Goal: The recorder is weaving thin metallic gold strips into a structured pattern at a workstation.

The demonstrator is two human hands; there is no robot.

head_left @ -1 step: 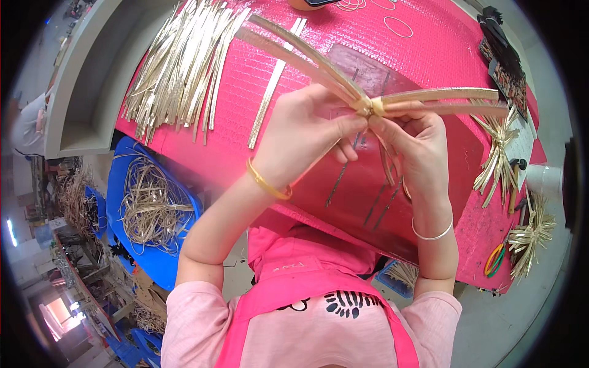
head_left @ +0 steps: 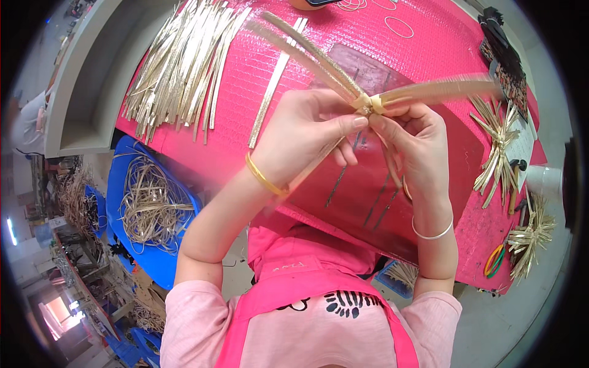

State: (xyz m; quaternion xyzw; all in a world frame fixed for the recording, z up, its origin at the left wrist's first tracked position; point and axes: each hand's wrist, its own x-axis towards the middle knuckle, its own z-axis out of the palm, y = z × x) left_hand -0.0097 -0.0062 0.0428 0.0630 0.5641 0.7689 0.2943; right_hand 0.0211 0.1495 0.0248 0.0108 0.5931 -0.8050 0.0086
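Observation:
My left hand (head_left: 307, 126) and my right hand (head_left: 420, 138) meet above the pink table. Both are closed, pinching a bundle of flat gold strips (head_left: 334, 72) at its middle, where pale yellow bands wrap the strips. From there, strips fan out to the upper left and to the right, the right-hand ones smeared by motion. More strip ends hang below, between my hands. My left thumb and right thumb almost touch at the middle. Under my hands lies a dark red mat (head_left: 343, 190) with dark lines.
Many loose gold strips (head_left: 178, 67) lie at the far left, with a few set apart (head_left: 270, 101). Tied gold bunches (head_left: 500, 144) lie at the right, near green-and-orange-handled scissors (head_left: 494, 260). A blue tub (head_left: 184, 245) of tangled strips stands below left. Pale rings (head_left: 399, 27) lie at the back.
The strips on the right have swung slightly up and now blur together. The left-side strips have shifted a little, and my left wrist has moved slightly left. Both hands keep their pinch.

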